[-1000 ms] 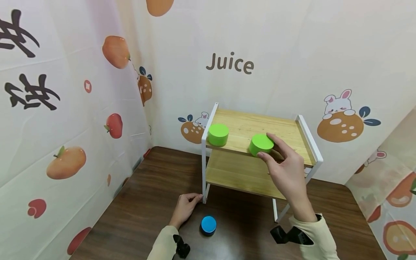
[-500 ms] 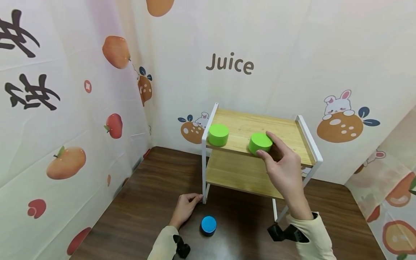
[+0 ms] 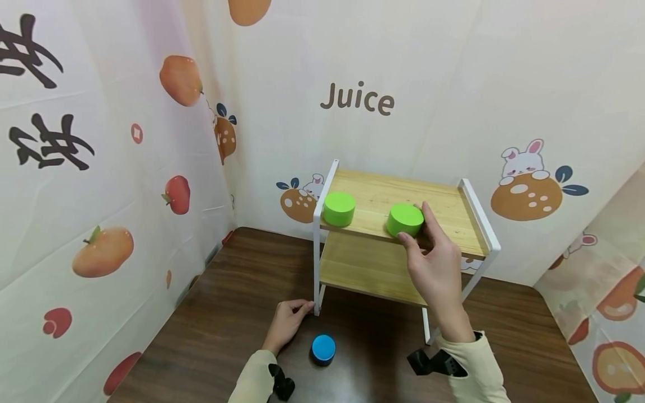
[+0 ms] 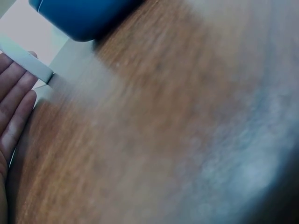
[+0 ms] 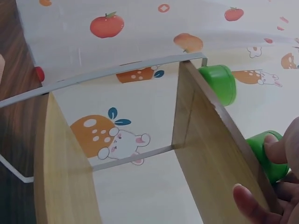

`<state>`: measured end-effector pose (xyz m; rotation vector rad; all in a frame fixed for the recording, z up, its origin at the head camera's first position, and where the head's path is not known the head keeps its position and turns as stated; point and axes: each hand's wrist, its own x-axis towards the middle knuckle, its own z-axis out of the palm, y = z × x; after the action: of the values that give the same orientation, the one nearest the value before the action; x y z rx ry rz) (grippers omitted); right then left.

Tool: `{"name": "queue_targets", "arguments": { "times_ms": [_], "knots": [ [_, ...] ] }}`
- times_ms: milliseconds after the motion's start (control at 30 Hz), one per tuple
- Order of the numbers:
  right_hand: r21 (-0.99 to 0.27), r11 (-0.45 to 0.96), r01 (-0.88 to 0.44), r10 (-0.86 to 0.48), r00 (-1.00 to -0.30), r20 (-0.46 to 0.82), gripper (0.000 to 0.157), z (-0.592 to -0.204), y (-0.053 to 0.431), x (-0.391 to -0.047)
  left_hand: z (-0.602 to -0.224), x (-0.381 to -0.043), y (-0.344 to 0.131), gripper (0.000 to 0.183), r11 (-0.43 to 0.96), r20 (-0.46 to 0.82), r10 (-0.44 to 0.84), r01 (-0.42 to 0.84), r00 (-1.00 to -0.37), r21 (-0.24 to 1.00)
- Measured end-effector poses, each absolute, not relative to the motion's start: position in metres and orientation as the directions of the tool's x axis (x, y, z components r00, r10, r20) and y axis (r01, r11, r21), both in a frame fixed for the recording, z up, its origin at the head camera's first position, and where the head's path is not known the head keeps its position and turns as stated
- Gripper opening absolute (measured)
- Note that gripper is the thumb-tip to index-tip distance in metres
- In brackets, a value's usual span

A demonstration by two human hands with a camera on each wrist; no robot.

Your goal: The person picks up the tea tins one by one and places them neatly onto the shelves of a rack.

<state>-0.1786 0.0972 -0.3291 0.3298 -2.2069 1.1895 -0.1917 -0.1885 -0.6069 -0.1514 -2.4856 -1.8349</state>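
My right hand [image 3: 435, 268] pinches a green round container [image 3: 405, 219] at the front edge of the top board, with the thumb in front and a finger on its right side. The right wrist view shows the thumb against this green container [image 5: 268, 151]. A second green round container [image 3: 339, 209] sits at the board's left front corner. Low on the left, my left hand [image 3: 286, 323] pinches the foot of the shelf's white front leg [image 3: 316, 268]. In the left wrist view, the left hand's fingers [image 4: 18, 98] lie behind that leg.
A two-tier wooden shelf [image 3: 393, 190] with a white metal frame stands on the dark wood table [image 3: 237, 274]. A blue round container [image 3: 323, 348] stands on the table in front of it, right of my left hand. Fruit-printed curtains [image 3: 282, 123] close the back and sides.
The green container in my right hand has moved slightly back onto the board. My right hand and forearm have shifted left, and a finger has slid along its side. The left hand stays put.
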Motion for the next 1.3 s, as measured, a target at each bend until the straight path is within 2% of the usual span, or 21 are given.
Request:
{"name": "queue_targets", "arguments": {
  "times_ms": [167, 333, 533, 600, 767, 900, 1000, 1167, 1300],
  "knots": [
    [-0.645, 0.579, -0.499, 0.047, -0.769, 0.637, 0.081, -0.334, 0.096, -0.176, -0.606, -0.191, -0.19, 0.027, 0.283, 0.091, 0.053, 0.102, -0.994, 0.954],
    [-0.612, 0.594, -0.521, 0.031, -0.746, 0.665, 0.099, -0.344, 0.098, -0.162, -0.605, -0.192, -0.189, 0.027, 0.273, 0.1, 0.061, 0.113, -0.993, 0.955],
    [-0.552, 0.526, -0.647, -0.042, -0.668, 0.743, 0.114, -0.368, 0.103, -0.143, -0.603, -0.194, -0.187, 0.028, 0.279, 0.095, 0.064, 0.109, -0.993, 0.954],
    [-0.523, 0.503, -0.687, -0.07, -0.636, 0.768, 0.113, -0.378, 0.104, -0.139, -0.603, -0.194, -0.187, 0.027, 0.285, 0.084, 0.06, 0.098, -0.995, 0.954],
    [-0.487, 0.416, -0.768, -0.108, -0.574, 0.812, 0.083, -0.407, 0.103, -0.134, -0.603, -0.192, -0.188, 0.028, 0.286, 0.085, 0.063, 0.1, -0.994, 0.953],
    [-0.542, 0.37, -0.755, -0.186, -0.632, 0.752, 0.079, -0.438, 0.094, -0.123, -0.603, -0.191, -0.19, 0.027, 0.292, 0.075, 0.055, 0.088, -0.996, 0.952],
    [-0.62, 0.362, -0.696, -0.227, -0.711, 0.665, 0.087, -0.467, 0.084, -0.114, -0.603, -0.191, -0.191, 0.028, 0.296, 0.072, 0.052, 0.084, -0.996, 0.951],
    [-0.694, 0.336, -0.637, -0.233, -0.77, 0.594, 0.077, -0.514, 0.071, -0.107, -0.604, -0.192, -0.19, 0.03, 0.294, 0.08, 0.047, 0.09, -0.996, 0.952],
    [-0.749, 0.341, -0.567, -0.215, -0.823, 0.525, 0.078, -0.544, 0.061, -0.1, -0.605, -0.192, -0.189, 0.031, 0.296, 0.096, 0.049, 0.106, -0.994, 0.949]
  ]
}}
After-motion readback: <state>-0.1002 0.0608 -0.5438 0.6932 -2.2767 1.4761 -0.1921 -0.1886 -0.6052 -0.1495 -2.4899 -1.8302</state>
